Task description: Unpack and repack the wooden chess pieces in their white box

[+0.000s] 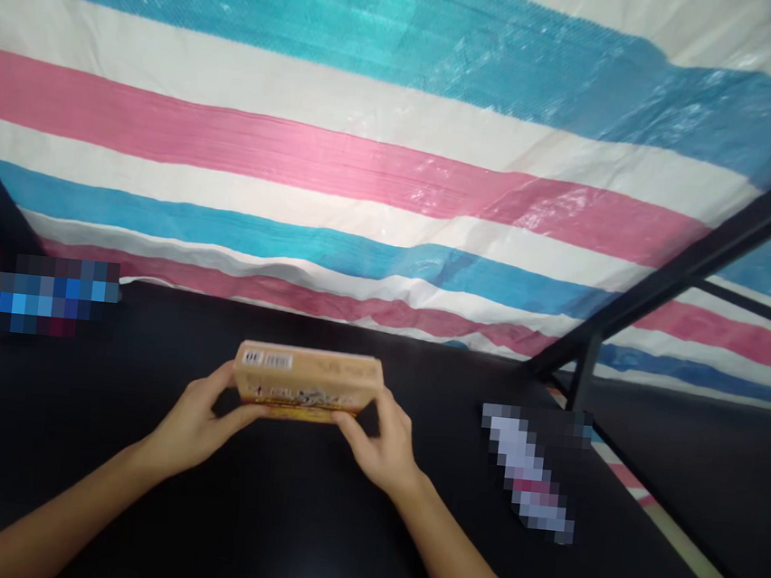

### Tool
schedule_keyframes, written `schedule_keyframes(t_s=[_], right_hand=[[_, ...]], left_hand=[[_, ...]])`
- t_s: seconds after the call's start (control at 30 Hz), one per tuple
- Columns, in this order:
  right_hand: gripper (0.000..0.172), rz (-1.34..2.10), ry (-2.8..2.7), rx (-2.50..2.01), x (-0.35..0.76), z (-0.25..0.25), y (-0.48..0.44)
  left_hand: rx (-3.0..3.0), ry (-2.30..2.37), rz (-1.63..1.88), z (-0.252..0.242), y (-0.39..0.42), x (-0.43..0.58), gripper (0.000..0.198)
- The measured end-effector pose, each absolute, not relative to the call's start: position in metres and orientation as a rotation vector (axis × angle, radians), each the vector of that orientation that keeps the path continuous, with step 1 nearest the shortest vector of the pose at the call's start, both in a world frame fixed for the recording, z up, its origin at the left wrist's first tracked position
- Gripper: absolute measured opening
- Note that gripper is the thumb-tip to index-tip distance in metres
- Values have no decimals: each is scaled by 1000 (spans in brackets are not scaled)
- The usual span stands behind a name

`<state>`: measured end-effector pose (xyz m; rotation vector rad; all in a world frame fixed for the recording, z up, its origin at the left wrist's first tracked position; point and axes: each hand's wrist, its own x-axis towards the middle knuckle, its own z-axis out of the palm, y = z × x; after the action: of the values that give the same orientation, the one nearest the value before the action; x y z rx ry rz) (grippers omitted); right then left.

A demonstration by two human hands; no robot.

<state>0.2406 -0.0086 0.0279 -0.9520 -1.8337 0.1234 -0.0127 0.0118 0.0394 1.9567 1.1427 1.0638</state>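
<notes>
A tan-orange box [308,384] with dark printed characters and a white label is held level over the black table, near the middle of the view. My left hand [199,421] grips its left end, with the thumb on the near lower edge. At the right end my right hand [385,439] holds it the same way, thumb along the near edge. The fingers behind the box are mostly hidden. Whether the box touches the table cannot be told.
The black table [254,522] spreads beneath. A pixelated pale item [531,476] lies on the right, a pixelated blue item [44,292] at the far left. Behind hangs a striped sheet [344,149], with a black metal frame [689,255] at the right.
</notes>
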Motion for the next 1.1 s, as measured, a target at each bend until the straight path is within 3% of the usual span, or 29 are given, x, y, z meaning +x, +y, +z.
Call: schedule_keyframes(t_s=[0.2,0.33,1.1], right_hand=[[49,715,-1598,-1170,231,26,-4],[56,875,-1494,-1239,227,24,0],[55,973,-1471,-1226,229,18,3]], left_hand=[[1421,978,917,50,15,4,51],[1275,939,858,50,18,7,49],[1180,926,823,47,18,6,48]])
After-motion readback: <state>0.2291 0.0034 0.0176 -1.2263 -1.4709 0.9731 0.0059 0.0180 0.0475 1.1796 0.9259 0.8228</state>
